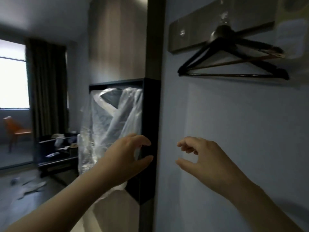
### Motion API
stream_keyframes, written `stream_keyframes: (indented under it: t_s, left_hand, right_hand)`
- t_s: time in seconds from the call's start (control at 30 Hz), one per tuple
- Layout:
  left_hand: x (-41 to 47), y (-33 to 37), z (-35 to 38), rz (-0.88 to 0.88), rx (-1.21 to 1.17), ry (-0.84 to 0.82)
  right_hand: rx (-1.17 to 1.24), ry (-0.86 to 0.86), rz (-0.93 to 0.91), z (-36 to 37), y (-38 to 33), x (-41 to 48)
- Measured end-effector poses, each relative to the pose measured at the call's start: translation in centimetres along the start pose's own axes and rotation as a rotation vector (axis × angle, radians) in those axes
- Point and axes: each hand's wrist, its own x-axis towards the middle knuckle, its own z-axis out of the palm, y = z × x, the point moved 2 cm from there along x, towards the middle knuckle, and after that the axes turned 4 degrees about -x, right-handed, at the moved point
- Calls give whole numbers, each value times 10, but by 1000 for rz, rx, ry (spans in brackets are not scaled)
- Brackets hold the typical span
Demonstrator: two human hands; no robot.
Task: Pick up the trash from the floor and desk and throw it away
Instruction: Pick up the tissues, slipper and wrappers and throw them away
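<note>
While both my hands are raised beside the wall (234, 131), the trash lies well off, down and to my left. Left hand (128, 158): fingers half-curled, thumb spread below them, nothing seen between them. Right hand (202, 158): same loose curl, thumb apart, empty, held before bare wall

Clear plastic bag (108, 118) hangs just behind the left hand, long axis up and down, draped in front of a black frame (150, 114); its lower end shows under my left wrist. Whether my palm touches the film, cannot tell. Left hand is the nearer one; the right is apart from the bag, past the frame's edge

Floor trash (31, 186): pale flat scraps, paper-like, scattered low at left, blurred. Desk trash (58, 141): small pale bits on a dark low desk (55, 163), beyond the bag; kinds not readable

Judgement: nothing gathered yet. The bag looks the likely first grab; thin and slack, it should crumple and cling. Then left and down to the scraps

Black hangers (234, 64) on the wall above my right hand, no part of the job
</note>
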Motion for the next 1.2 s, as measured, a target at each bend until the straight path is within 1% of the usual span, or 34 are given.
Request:
stream_keyframes:
  t_s: [0.1,0.23,0.4,0.6,0.8,1.0,1.2]
  left_hand:
    - [-28,-49,-47,-55,51,39]
    - [-63,-107,-103,-125,134,47]
    - [-95,-176,-154,-231,253,101]
    - [-127,-260,-189,-364,314,133]
    - [-131,-349,-221,-473,408,182]
    - [-122,-444,-249,-601,493,182]
    - [-126,-539,-266,-699,505,173]
  right_hand:
    - [35,-8,-78,35,-56,25]
    - [87,-44,-163,83,-125,54]
    - [132,-91,-261,142,-194,93]
    - [149,-167,-393,219,-262,148]
    - [204,-227,-524,311,-319,217]
    - [234,-301,-599,396,-359,292]
    - [236,-397,-655,476,-410,353]
